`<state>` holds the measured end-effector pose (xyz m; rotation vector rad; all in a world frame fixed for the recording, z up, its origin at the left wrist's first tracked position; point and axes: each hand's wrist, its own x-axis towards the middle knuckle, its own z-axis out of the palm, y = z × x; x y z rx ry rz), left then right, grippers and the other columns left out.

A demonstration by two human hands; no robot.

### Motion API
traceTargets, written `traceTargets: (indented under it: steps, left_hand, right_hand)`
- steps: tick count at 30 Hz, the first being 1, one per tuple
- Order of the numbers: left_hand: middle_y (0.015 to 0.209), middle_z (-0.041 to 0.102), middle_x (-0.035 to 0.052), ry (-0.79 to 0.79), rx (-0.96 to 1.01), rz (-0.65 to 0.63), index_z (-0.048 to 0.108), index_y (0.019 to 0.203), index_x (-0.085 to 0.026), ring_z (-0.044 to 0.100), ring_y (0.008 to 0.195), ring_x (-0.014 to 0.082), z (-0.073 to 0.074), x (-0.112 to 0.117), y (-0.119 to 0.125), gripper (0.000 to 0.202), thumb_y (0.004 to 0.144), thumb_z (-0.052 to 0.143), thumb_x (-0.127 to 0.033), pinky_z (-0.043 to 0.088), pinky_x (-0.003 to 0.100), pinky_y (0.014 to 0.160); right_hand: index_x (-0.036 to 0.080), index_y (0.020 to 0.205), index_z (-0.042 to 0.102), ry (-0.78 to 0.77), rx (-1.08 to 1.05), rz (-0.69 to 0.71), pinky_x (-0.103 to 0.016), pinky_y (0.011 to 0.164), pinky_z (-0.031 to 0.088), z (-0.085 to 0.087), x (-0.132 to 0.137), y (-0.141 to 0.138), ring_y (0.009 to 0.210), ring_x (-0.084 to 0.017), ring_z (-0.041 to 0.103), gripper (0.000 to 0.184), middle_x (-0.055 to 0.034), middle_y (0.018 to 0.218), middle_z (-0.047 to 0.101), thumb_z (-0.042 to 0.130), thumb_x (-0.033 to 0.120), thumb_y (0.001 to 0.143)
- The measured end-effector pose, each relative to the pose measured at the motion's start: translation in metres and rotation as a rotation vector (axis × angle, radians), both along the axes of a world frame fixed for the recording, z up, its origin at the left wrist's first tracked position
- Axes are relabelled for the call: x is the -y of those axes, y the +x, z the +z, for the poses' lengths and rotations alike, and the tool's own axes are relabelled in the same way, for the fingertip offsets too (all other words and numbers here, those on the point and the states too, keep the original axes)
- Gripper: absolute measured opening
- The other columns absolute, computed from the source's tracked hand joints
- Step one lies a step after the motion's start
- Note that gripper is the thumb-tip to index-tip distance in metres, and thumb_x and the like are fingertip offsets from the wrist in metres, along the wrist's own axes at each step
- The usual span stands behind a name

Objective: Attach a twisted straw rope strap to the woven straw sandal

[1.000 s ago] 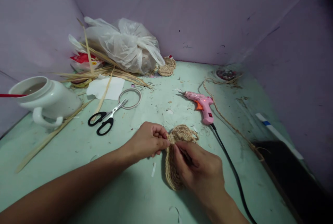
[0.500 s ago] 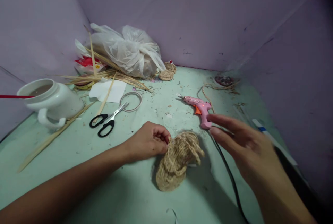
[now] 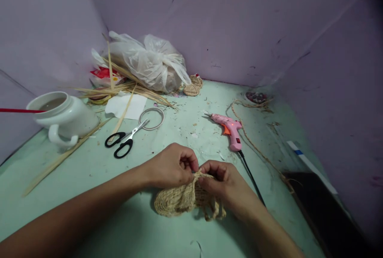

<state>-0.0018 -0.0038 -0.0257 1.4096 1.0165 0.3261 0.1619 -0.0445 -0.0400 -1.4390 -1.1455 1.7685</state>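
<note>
A small slipper of braided straw cord [image 3: 173, 202] lies low in front of me, its rounded end to the left and loose cord ends hanging at the right. My left hand [image 3: 176, 166] pinches the strap at its top edge. Right beside it, my right hand [image 3: 223, 180] has thumb and fingers closed on the same strap. The fingertips of both hands nearly meet and hide part of the strap. Beyond my right hand a pink glue gun [image 3: 229, 128] lies on its side, its small light glowing orange.
Black-handled scissors [image 3: 125, 140] rest by a tape roll [image 3: 152, 119]. At left stands a white mug [image 3: 70, 116] of murky liquid. Straw strips [image 3: 134, 88], a plastic bag [image 3: 152, 62] and a finished-looking small slipper pair [image 3: 193, 86] sit at the back. A braided cord [image 3: 254, 146] trails right to a dark flat object [image 3: 323, 214].
My right hand has come from beside the glue gun to the slipper and closed on its strap. The slipper has turned, its rounded end swinging left. The glue gun stays put.
</note>
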Motion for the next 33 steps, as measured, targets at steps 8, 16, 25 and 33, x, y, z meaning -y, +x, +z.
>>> traceTargets:
  steps: [8, 16, 25, 33]
  left_hand:
    - [0.051, 0.048, -0.0038, 0.035, -0.205, -0.011, 0.059, 0.064, -0.013, 0.04, 0.048, 0.0071, 0.004, 0.009, -0.001, 0.008, 0.061, 0.053, -0.018, 0.03, 0.017, 0.043]
    - [0.049, 0.044, -0.0047, 0.059, -0.254, 0.002, 0.057, 0.063, -0.014, 0.038, 0.047, 0.0075, 0.005, 0.014, 0.002, 0.01, 0.063, 0.053, -0.023, 0.028, 0.018, 0.042]
    - [0.055, 0.051, -0.003, 0.218, -0.293, -0.087, 0.061, 0.068, -0.014, 0.045, 0.052, 0.009, 0.001, 0.016, 0.001, 0.016, 0.07, 0.051, -0.026, 0.033, 0.018, 0.047]
    - [0.08, 0.064, 0.0063, 0.706, -0.991, -0.034, 0.062, 0.082, -0.019, 0.057, 0.071, 0.0224, 0.03, -0.02, -0.053, 0.025, 0.078, 0.04, -0.029, 0.036, 0.029, 0.059]
  right_hand:
    - [0.012, 0.071, 0.059, 0.005, -0.07, -0.022, -0.023, 0.05, 0.038, -0.002, 0.007, -0.001, 0.049, -0.009, 0.047, 0.017, 0.0008, 0.059, 0.055, 0.063, 0.027, 0.064]
    - [0.013, 0.071, 0.061, 0.117, 0.007, -0.005, -0.023, 0.05, 0.039, 0.002, 0.01, 0.0, 0.052, -0.01, 0.048, 0.012, -0.0001, 0.06, 0.056, 0.06, 0.022, 0.065]
    - [0.012, 0.066, 0.06, 0.058, 0.103, -0.053, -0.022, 0.046, 0.038, -0.004, 0.008, 0.001, 0.05, -0.011, 0.047, 0.01, -0.0009, 0.056, 0.056, 0.06, 0.021, 0.061]
    - [0.013, 0.062, 0.059, -0.014, 0.019, -0.263, -0.022, 0.045, 0.031, -0.009, -0.001, 0.004, 0.047, -0.01, 0.044, 0.017, 0.0004, 0.052, 0.054, 0.065, 0.027, 0.054]
